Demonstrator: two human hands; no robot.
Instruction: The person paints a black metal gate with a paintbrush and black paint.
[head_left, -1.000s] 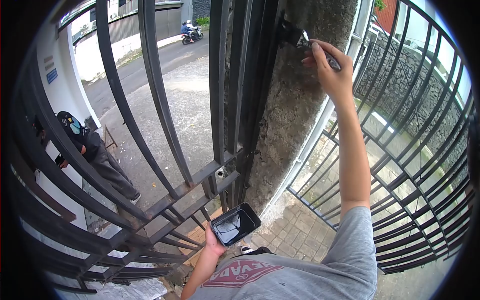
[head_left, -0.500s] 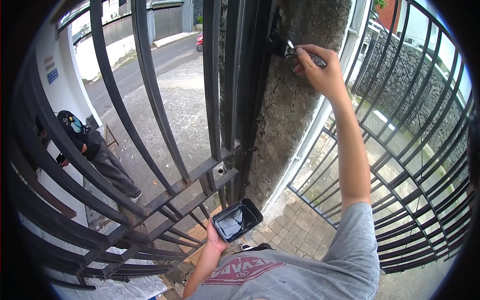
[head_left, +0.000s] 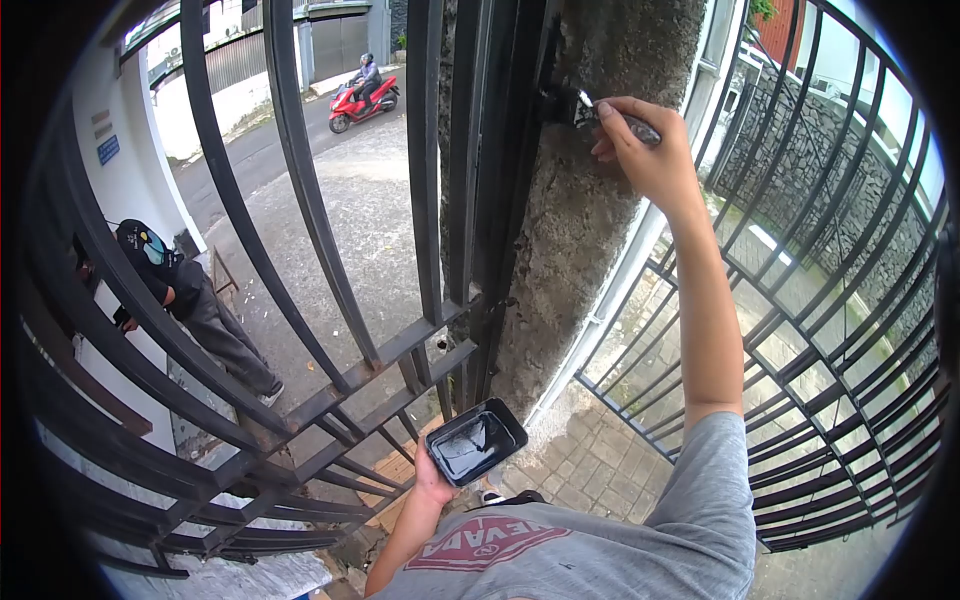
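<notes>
My right hand [head_left: 650,150] is closed around a paintbrush [head_left: 586,99] with a dark handle and a shiny metal band. The brush tip is at a black metal fitting [head_left: 555,102] beside the rough concrete pillar [head_left: 560,250]; whether it touches cannot be made out. Low in front of my shirt, my left hand [head_left: 430,478] grips the left side of a black plastic tray [head_left: 517,425]. Glossy black paint [head_left: 465,452] covers part of the tray's bottom, with streaks on its walls.
A black barred gate [head_left: 425,170] stands to the left of the pillar, and another barred fence [head_left: 800,290] to the right. Beyond the gate, a person in dark clothes [head_left: 190,290] leans at the left. A rider on a red scooter [head_left: 362,104] is on the road.
My right hand and the brush have shifted slightly right and down. The red scooter, barely visible before, has come out from behind the bars leftward with its rider.
</notes>
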